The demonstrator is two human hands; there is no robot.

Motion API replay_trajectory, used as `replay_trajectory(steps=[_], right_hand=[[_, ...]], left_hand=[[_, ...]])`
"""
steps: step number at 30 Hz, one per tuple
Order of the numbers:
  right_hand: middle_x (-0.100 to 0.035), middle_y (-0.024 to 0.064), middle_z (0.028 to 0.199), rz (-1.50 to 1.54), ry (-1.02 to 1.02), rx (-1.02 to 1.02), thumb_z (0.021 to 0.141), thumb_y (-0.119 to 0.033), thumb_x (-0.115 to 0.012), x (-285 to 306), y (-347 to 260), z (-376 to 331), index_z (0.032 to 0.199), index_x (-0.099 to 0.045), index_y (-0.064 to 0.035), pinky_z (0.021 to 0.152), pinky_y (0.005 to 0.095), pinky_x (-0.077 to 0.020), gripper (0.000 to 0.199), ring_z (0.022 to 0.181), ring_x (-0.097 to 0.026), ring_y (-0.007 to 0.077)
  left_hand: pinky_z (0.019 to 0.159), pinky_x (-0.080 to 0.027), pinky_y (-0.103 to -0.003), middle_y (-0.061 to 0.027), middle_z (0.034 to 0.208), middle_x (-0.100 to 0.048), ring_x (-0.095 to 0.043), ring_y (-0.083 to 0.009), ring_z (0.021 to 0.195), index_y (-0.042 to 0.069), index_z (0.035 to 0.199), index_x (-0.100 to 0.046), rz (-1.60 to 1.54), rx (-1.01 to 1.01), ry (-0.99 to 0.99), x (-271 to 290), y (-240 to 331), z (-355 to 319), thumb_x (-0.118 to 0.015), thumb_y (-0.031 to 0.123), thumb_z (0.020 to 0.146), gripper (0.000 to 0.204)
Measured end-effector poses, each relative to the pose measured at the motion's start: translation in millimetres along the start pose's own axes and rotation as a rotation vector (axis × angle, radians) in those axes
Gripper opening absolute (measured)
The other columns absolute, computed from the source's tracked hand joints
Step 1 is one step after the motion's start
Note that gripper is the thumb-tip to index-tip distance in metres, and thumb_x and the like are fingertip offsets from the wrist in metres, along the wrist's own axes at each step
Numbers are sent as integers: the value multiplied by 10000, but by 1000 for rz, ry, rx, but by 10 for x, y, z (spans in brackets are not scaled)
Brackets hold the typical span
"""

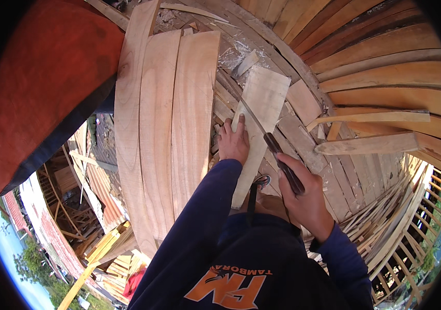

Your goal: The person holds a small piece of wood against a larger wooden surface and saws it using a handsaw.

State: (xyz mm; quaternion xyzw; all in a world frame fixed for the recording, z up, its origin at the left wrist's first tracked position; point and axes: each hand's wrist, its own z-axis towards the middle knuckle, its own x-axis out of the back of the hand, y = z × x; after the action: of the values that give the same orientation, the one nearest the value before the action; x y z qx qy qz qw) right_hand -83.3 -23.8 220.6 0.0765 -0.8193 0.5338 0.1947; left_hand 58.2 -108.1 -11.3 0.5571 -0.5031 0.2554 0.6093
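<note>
My right hand is closed around the dark handle of a machete. Its long, thin blade slants up and left across the face of a pale board. At the board's left edge is my left hand, gripping it with the thumb on its face and the other fingers over the side. The board's wide end points away from me, and its narrower lower end comes close to my legs. Part of the blade is seen nearly edge-on.
Wide curved planks rise at my left, beside a red-orange cover. Curved hull-like planking spans the right, with loose timbers against it. Wood shavings lie on the plank floor ahead. Thin strips are stacked at the lower right.
</note>
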Motion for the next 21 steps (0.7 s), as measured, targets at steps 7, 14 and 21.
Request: replay_trajectory(steps=[7, 14, 21], right_hand=[[-680, 162, 774, 6, -28, -20, 913, -30, -620, 174, -135, 70, 1183, -601, 7, 629, 289, -513, 273, 638, -666, 215], [-695, 189, 863, -49, -25, 22, 918, -71, -632, 20, -146, 64, 1149, -638, -10, 679, 335, -546, 240, 751, -723, 288], [-657, 167, 755, -171, 155, 260, 851, -33, -659, -75, 168, 196, 1076, -671, -15, 617, 376, -543, 226, 655, -672, 313]], left_hand=[[912, -470, -525, -215, 1335, -447, -489, -401, 1193, 204, 1451, -440, -3, -6, 5, -109, -27, -7, -522, 241, 961, 498], [909, -469, -519, -211, 1339, -452, -500, -386, 1181, 195, 1450, -445, -14, 0, -1, -25, -13, 18, -526, 242, 958, 501], [917, -458, -511, -213, 1335, -449, -508, -390, 1160, 182, 1444, -456, -34, -10, 10, -66, 45, 57, -519, 245, 962, 490]])
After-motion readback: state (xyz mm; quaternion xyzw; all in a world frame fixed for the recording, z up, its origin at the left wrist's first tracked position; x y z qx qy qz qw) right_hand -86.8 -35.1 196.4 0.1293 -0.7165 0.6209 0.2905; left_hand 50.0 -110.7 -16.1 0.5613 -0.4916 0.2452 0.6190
